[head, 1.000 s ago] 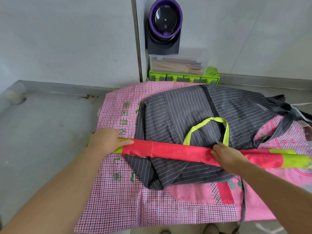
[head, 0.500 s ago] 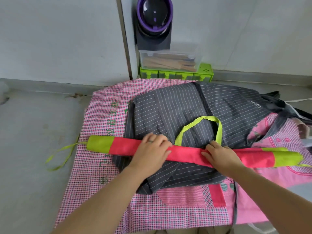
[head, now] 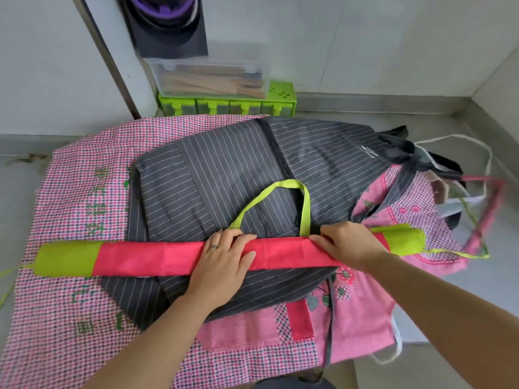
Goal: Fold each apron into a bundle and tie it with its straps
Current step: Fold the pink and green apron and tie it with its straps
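Note:
A red apron with lime-green ends [head: 157, 258] lies folded into a long narrow strip across the pile. Its lime-green neck loop [head: 276, 203] arches up over the grey striped apron [head: 224, 178] beneath it. My left hand [head: 224, 258] rests flat on the middle of the strip, fingers spread over the top edge. My right hand [head: 348, 244] presses on the strip just right of the loop, fingers pointing left. A thin green strap [head: 460, 254] trails from the strip's right end.
Under the grey apron lie a pink checked apron [head: 70, 220] and a pink flowered apron [head: 362, 318]. More aprons and straps [head: 460, 175] are heaped at the right. A green rack [head: 227, 103] with a clear box [head: 207, 78] stands against the wall.
My left hand slid from the strip's left end to its middle. The camera moved closer and tilted down. My right hand stayed beside the neck loop.

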{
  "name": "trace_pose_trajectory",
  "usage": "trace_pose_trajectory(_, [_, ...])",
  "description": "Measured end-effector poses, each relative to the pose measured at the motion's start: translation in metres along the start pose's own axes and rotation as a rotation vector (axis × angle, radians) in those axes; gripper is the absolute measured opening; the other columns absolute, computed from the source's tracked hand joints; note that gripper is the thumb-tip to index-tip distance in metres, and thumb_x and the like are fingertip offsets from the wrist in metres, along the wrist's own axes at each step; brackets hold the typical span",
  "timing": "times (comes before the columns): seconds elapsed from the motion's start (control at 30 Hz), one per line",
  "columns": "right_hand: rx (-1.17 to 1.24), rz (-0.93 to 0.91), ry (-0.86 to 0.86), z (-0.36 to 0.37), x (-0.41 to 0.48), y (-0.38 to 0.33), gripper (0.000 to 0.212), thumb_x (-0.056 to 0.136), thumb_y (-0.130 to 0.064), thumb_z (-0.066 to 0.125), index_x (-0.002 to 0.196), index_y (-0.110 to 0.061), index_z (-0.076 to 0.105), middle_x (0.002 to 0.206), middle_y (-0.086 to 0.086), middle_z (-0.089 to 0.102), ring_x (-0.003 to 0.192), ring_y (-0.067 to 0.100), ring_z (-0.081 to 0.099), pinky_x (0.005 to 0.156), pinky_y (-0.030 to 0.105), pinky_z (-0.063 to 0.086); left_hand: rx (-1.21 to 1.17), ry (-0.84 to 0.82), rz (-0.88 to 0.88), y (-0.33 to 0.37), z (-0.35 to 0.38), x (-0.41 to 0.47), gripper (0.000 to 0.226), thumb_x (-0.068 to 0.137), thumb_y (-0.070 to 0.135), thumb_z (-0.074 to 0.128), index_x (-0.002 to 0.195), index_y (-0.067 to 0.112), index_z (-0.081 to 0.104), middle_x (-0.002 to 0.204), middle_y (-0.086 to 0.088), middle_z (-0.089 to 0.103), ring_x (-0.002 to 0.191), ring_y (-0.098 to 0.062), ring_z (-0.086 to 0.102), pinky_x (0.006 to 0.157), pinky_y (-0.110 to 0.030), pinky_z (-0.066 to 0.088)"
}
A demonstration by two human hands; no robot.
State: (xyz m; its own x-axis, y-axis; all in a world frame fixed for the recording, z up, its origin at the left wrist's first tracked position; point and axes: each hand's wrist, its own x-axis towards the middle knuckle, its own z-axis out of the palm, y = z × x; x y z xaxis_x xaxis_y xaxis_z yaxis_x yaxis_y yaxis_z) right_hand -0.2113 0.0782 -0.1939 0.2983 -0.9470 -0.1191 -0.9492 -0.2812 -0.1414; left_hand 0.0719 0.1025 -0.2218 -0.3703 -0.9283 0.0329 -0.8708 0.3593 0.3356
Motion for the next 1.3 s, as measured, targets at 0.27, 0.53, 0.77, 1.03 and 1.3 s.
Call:
trace_pose_trajectory(0.27, [0.110,-0.091,0.296,0.021,-0.003,0.013,0.044,0.088,-0.057,0.036,0.075,-0.018,0.050,0.074,-0.004,0.052,0.058,0.020,0.053,0.051,0.031,0.045,-0.061,0.039,-0.070,0.003,0.000,0.003,0.056,0.094,0.050,0.015,0.126,0.032,0.057,0.118,0.006,0.049,0.111,-0.016,0.045,0.103,-0.037,0.035])
trace_pose_trajectory(0.53, [-0.004,-0.091,0.447,0.033,0.012,0.022,0.042,0.087,-0.049,0.043,0.061,-0.018,0.052,0.059,-0.005,0.054,0.059,0.019,0.053,0.069,0.029,0.036,0.206,-0.017,-0.270,0.042,-0.002,0.024,0.029,0.090,0.041,0.044,0.091,0.018,0.062,0.096,-0.003,0.057,0.090,-0.026,0.056,0.092,-0.052,0.041])
trace_pose_trajectory(0.77, [-0.069,-0.194,0.501,0.034,0.029,0.025,0.050,0.091,-0.045,0.044,0.050,-0.016,0.051,0.046,-0.003,0.051,0.044,0.017,0.049,0.060,0.028,0.045,0.167,0.026,-0.029,0.035,0.002,0.028,0.033,0.098,0.034,0.033,0.092,0.021,0.062,0.088,0.005,0.061,0.080,-0.017,0.060,0.075,-0.035,0.048])
trace_pose_trajectory(1.03, [-0.045,-0.171,0.558,0.034,0.028,0.022,0.051,0.092,-0.044,0.043,0.050,-0.016,0.048,0.045,-0.003,0.049,0.042,0.018,0.047,0.060,0.029,0.047,0.398,-0.229,-0.148,0.059,-0.013,0.045,0.051,0.102,0.047,0.018,0.122,0.015,0.052,0.122,-0.003,0.051,0.111,-0.023,0.051,0.098,-0.040,0.033])
trace_pose_trajectory(1.3, [-0.050,-0.096,0.623,0.030,0.021,0.013,0.054,0.100,-0.047,0.031,0.065,-0.015,0.057,0.061,-0.002,0.056,0.058,0.022,0.055,0.064,0.032,0.036,0.238,-0.242,-0.146,0.053,-0.015,0.047,0.044,0.102,0.046,0.017,0.084,0.023,0.050,0.080,0.006,0.063,0.080,-0.015,0.059,0.090,-0.037,0.028])
